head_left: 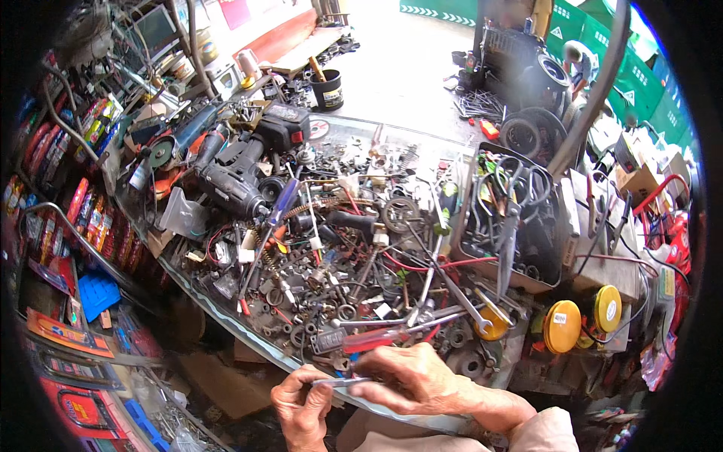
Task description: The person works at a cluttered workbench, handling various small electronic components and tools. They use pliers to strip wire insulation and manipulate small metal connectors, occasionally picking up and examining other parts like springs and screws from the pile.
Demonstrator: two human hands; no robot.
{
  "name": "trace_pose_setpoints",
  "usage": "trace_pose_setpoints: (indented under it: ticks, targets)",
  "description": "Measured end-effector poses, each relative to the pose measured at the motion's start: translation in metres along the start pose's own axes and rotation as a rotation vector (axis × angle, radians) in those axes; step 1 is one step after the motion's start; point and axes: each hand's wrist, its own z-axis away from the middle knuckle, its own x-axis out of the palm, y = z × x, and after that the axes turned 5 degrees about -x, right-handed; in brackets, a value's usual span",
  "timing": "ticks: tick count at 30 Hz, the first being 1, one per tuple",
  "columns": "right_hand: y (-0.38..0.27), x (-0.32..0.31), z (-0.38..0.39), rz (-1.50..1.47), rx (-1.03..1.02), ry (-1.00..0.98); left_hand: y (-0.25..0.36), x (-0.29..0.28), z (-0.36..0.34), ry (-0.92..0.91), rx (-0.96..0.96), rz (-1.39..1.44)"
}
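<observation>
A cluttered workshop table point(226, 301) with a glass edge, heaped with nuts, wires and wrenches. A black power drill point(233, 177) lies well beyond the hands; a red-handled screwdriver point(373, 337) lies just above them. Both hands meet at the near edge: left hand point(301, 403) and right hand point(410, 377) pinch a thin metal strip point(339, 382) between them.

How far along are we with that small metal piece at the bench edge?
Done: nothing on the cluttered workbench looks finished. In hand: the left hand pinches one end of a thin metal piece and the right hand grips the other, beside a red-handled screwdriver. Left: I cannot tell; the piece is too small to show any change.
</observation>
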Motion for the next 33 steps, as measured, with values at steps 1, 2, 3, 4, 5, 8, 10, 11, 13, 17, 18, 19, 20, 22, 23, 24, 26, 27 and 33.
trace_pose_setpoints:
  ticks: [1,2,3,4,5,8,10,11,13,17,18,19,20,22,23,24,26,27,33]
  targets:
    - [-0.008,0.002,-0.005,0.000,-0.010,0.047,0.000,-0.003,0.001,0.026,-0.043,0.053]
    - [-0.005,0.008,-0.006,0.016,-0.071,0.062,-0.001,-0.022,0.000,-0.104,-0.124,-0.020]
    - [-0.004,0.012,0.003,0.025,-0.079,0.029,-0.003,-0.013,0.015,-0.034,-0.100,0.014]
    - [-0.008,0.007,0.011,0.050,-0.096,0.011,-0.005,-0.002,0.030,0.037,-0.076,0.049]
    - [-0.012,0.000,0.017,0.075,-0.113,-0.008,-0.008,0.009,0.043,0.108,-0.051,0.084]
    - [-0.015,0.001,0.018,-0.003,-0.106,0.072,0.006,0.027,0.049,0.105,0.042,0.054]
    - [-0.013,-0.003,0.017,-0.037,-0.107,0.019,0.002,0.027,0.050,0.105,0.041,0.101]
    - [-0.013,-0.001,0.017,-0.101,-0.107,0.037,0.002,0.026,0.050,0.134,0.009,0.098]
    - [-0.012,-0.002,0.019,-0.114,-0.127,0.006,0.000,0.025,0.050,0.136,-0.060,0.172]
    - [-0.017,-0.002,0.015,0.024,-0.080,-0.022,0.007,0.019,0.035,0.050,-0.101,0.144]
    - [-0.016,-0.005,0.015,0.016,-0.053,-0.026,0.005,0.016,0.030,0.017,-0.142,0.111]
    - [-0.015,-0.005,0.013,0.000,-0.030,-0.013,0.009,0.010,0.021,-0.058,-0.152,0.109]
    - [-0.014,-0.004,0.010,-0.064,0.017,-0.012,0.013,0.004,0.012,-0.095,-0.182,0.068]
    - [-0.013,-0.006,0.007,-0.056,0.090,0.022,0.019,-0.008,-0.005,-0.142,-0.284,0.016]
    - [-0.013,-0.005,0.003,-0.053,0.129,0.058,0.021,-0.020,-0.017,-0.144,-0.268,-0.025]
    - [-0.017,-0.006,-0.004,-0.010,0.160,0.132,0.023,-0.031,-0.031,-0.155,-0.247,-0.054]
    - [-0.023,-0.013,-0.017,0.119,0.261,0.146,0.027,-0.056,-0.056,-0.137,-0.194,-0.142]
    - [-0.024,-0.010,-0.025,0.183,0.312,0.213,0.031,-0.066,-0.072,-0.104,-0.142,-0.234]
    - [-0.007,0.015,-0.073,0.623,0.404,0.329,0.066,-0.100,-0.154,-0.058,-0.195,0.015]
